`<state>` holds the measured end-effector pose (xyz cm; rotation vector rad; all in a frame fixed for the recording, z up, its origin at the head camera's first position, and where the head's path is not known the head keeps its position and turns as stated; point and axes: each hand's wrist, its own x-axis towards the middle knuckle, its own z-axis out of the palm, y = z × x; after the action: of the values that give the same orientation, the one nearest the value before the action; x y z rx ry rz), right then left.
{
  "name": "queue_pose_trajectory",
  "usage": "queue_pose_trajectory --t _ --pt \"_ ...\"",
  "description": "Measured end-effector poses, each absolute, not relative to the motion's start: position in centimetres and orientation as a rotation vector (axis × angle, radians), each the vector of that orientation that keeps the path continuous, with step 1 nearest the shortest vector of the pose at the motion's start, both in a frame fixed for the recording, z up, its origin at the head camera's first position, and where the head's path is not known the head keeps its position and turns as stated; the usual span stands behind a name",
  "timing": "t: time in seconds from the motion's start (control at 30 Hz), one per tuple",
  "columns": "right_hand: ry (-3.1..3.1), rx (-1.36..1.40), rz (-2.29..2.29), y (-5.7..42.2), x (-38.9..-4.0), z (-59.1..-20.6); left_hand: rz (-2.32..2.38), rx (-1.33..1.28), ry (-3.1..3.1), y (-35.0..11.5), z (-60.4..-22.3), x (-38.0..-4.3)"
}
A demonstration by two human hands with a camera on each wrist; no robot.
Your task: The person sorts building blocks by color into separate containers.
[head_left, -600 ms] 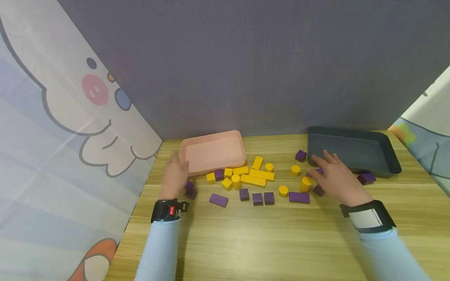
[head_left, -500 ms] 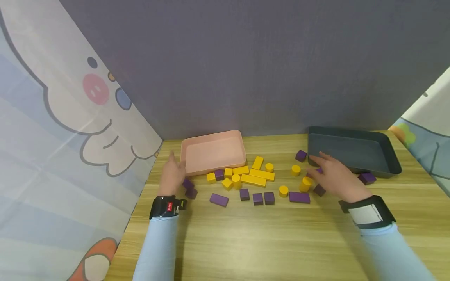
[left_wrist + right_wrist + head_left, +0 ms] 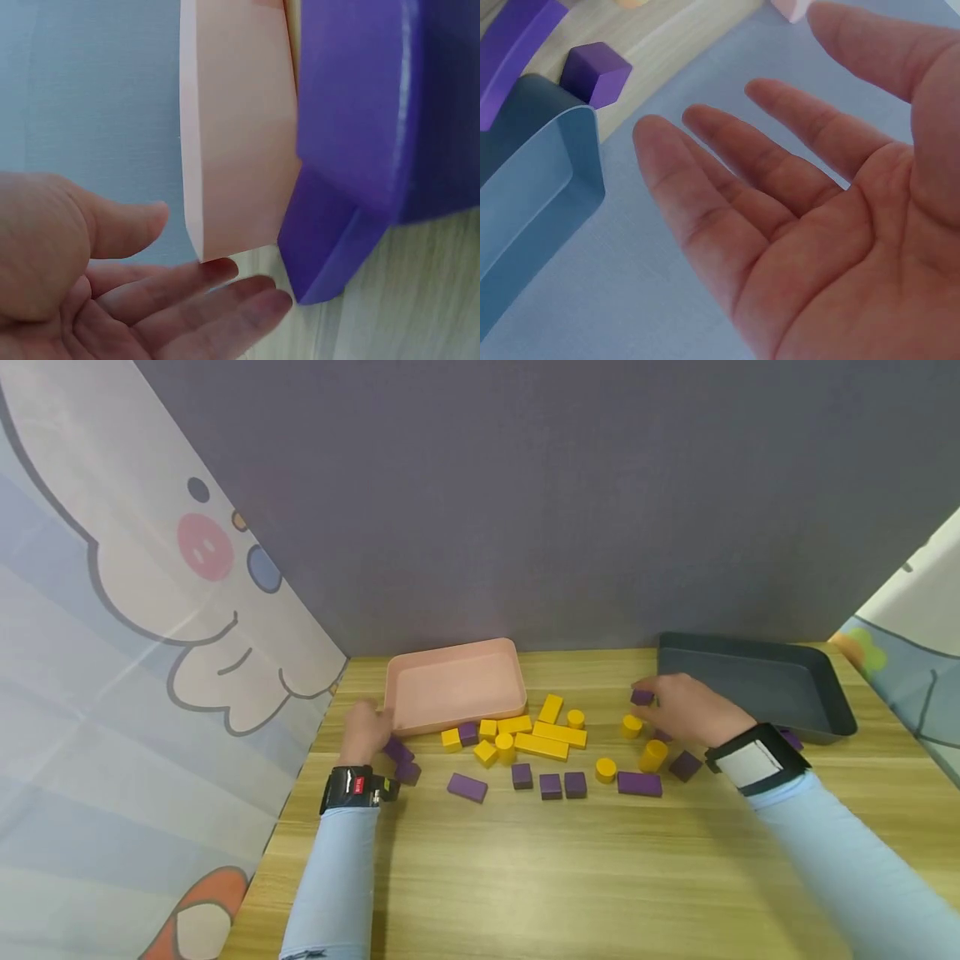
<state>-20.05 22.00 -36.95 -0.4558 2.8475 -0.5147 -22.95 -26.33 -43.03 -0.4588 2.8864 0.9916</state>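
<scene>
Lying by spread right fingers [image 3: 682, 187], purple cube [image 3: 642, 697] (dark tray [image 3: 742, 681] near), left fingers [image 3: 169, 292] relaxed.

The head view looks forward and down from above the counter [image 3: 525, 877], wide enough to take in the pink tray [image 3: 457, 689] and dark tray [image 3: 750, 685]. Each wrist view sits close by its hand: one looks past the left fingers [image 3: 202, 330] to the pink tray, the other past the right fingers [image 3: 705, 217] to the dark tray's corner. Each shares its tray with the head view.
</scene>
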Motion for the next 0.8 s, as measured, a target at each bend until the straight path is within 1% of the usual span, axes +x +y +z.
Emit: queue_pose_trajectory --t 0.13,0.4,0.8 --pt "2.827 -0.514 -0.453 21.8 -21.2 -37.1 0.982 -0.473 2.907 -26.2 -43.4 -23.2" --pt "2.696 -0.507 -0.371 21.2 -23.2 -38.2 1.021 -0.467 2.911 -26.0 -43.6 -23.6" --pt "2.666 -0.577 -0.3 20.5 -23.9 -40.3 1.072 -0.507 2.921 -26.0 -43.8 -23.7"
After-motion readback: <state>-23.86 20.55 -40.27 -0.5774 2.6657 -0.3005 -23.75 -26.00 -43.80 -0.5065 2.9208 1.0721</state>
